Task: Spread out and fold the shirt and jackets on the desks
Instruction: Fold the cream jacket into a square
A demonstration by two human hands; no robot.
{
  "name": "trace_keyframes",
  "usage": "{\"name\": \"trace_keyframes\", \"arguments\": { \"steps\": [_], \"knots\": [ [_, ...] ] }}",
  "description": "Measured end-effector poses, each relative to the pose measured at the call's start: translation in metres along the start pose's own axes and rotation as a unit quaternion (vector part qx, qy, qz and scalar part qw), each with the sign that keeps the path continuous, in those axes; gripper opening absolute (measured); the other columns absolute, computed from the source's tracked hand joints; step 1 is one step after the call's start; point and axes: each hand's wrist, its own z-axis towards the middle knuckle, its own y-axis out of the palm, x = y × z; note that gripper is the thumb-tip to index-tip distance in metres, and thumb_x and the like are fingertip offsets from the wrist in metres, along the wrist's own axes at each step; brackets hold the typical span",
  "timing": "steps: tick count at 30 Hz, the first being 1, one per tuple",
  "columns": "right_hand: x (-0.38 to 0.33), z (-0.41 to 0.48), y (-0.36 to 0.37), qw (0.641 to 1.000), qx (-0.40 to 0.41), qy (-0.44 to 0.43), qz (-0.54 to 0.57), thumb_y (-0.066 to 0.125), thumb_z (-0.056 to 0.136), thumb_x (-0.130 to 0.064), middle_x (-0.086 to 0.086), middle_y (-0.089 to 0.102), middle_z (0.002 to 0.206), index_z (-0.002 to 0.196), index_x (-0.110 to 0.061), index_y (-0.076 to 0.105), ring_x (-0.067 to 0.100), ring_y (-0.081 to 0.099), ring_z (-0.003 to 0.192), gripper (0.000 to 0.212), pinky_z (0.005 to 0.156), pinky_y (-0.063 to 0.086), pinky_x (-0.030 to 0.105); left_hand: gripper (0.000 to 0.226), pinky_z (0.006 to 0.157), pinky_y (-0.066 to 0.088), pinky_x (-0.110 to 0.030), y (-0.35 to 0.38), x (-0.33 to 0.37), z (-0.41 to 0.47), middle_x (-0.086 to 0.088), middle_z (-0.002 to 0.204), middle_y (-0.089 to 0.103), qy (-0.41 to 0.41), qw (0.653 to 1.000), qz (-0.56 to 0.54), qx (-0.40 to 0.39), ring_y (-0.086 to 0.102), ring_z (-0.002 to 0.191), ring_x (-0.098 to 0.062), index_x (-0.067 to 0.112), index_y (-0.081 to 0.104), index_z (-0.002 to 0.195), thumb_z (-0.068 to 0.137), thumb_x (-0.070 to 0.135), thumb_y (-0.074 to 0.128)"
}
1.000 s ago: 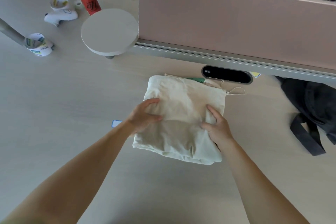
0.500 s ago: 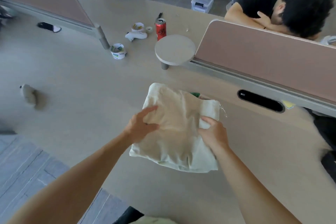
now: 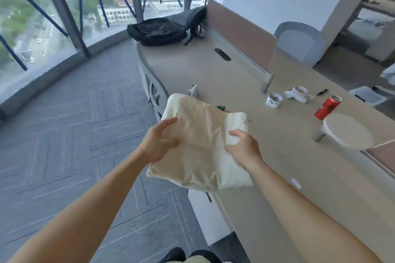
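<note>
Folded cream garment (image 3: 198, 147) held at the desk (image 3: 288, 156) edge. Left hand (image 3: 159, 143) grips its 9 o'clock side; right hand (image 3: 243, 149), fingers curled, grips its 3 o'clock side.

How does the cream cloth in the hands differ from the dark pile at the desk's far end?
The cream cloth is pale and folded flat; the dark pile is black and rumpled. The left hand and right hand grip the cream cloth at the near edge of the desk; the dark pile lies untouched. Both look like soft fabric.
</note>
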Motion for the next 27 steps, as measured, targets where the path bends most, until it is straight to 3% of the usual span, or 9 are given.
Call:
{"name": "trace_keyframes", "arguments": {
  "steps": [4,8,11,14,18,21,24,27],
  "knots": [
    [-0.087,0.000,0.061,0.994,-0.048,-0.092,-0.037,0.068,0.086,-0.015,0.006,0.060,0.135,0.135,-0.022,0.059,0.023,0.058,0.120,0.050,0.085,0.041,0.020,0.067,0.079,0.046,-0.010,-0.093,-0.015,-0.037,0.026,0.112,0.053,-0.008,0.995,-0.030,0.092,0.054,0.096,0.012,0.037,0.053,0.136,0.079,0.018,0.083],
    [-0.160,0.003,0.111,0.977,-0.090,-0.184,-0.065,0.067,0.088,-0.016,0.002,0.060,0.136,0.136,-0.022,0.058,0.022,0.057,0.120,0.049,0.085,0.038,0.019,0.063,0.084,0.048,-0.020,-0.167,-0.030,-0.067,0.020,0.118,0.056,-0.019,0.981,-0.049,0.188,0.057,0.102,0.005,0.040,0.058,0.133,0.078,0.025,0.085],
    [-0.212,0.013,0.143,0.961,-0.111,-0.240,-0.081,0.067,0.088,-0.016,0.002,0.060,0.137,0.136,-0.022,0.059,0.023,0.056,0.122,0.049,0.088,0.038,0.020,0.063,0.091,0.052,-0.026,-0.211,-0.038,-0.075,0.015,0.117,0.058,-0.028,0.967,-0.057,0.246,0.058,0.098,0.004,0.034,0.059,0.133,0.078,0.016,0.084],
    [-0.255,0.029,0.171,0.948,-0.121,-0.279,-0.091,0.066,0.089,-0.016,0.004,0.060,0.137,0.137,-0.022,0.058,0.025,0.055,0.123,0.049,0.088,0.039,0.023,0.061,0.076,0.049,-0.013,-0.249,-0.041,-0.069,0.022,0.108,0.055,-0.038,0.955,-0.043,0.291,0.056,0.091,0.005,0.031,0.059,0.131,0.078,0.014,0.083],
    [-0.306,0.066,0.207,0.934,-0.141,-0.321,-0.070,0.065,0.090,-0.013,0.002,0.058,0.139,0.137,-0.019,0.058,0.023,0.054,0.126,0.048,0.092,0.039,0.024,0.062,0.092,0.055,-0.037,-0.300,-0.056,-0.043,0.003,0.123,0.061,-0.053,0.938,-0.028,0.341,0.064,0.103,-0.016,0.036,0.061,0.129,0.076,0.017,0.085],
    [-0.340,0.108,0.233,0.927,-0.141,-0.343,-0.056,0.066,0.089,-0.014,0.002,0.060,0.137,0.136,-0.019,0.059,0.023,0.056,0.123,0.047,0.094,0.040,0.025,0.061,0.090,0.058,-0.043,-0.336,-0.062,-0.005,0.001,0.124,0.064,-0.064,0.929,-0.026,0.365,0.067,0.101,-0.020,0.037,0.063,0.126,0.074,0.016,0.087],
    [-0.377,0.157,0.255,0.923,-0.152,-0.350,-0.044,0.066,0.089,-0.013,0.002,0.060,0.137,0.136,-0.017,0.059,0.023,0.054,0.126,0.047,0.098,0.039,0.026,0.060,0.084,0.060,-0.039,-0.368,-0.058,0.043,0.001,0.122,0.064,-0.063,0.926,-0.019,0.373,0.069,0.097,-0.017,0.037,0.063,0.125,0.074,0.016,0.087],
    [-0.414,0.207,0.274,0.928,-0.163,-0.334,-0.025,0.064,0.089,-0.012,0.001,0.061,0.135,0.133,-0.019,0.061,0.024,0.055,0.123,0.046,0.090,0.039,0.023,0.059,0.077,0.059,-0.025,-0.402,-0.051,0.094,0.003,0.120,0.065,-0.059,0.927,-0.013,0.369,0.069,0.094,-0.009,0.033,0.063,0.126,0.075,0.013,0.086]
  ]
}}
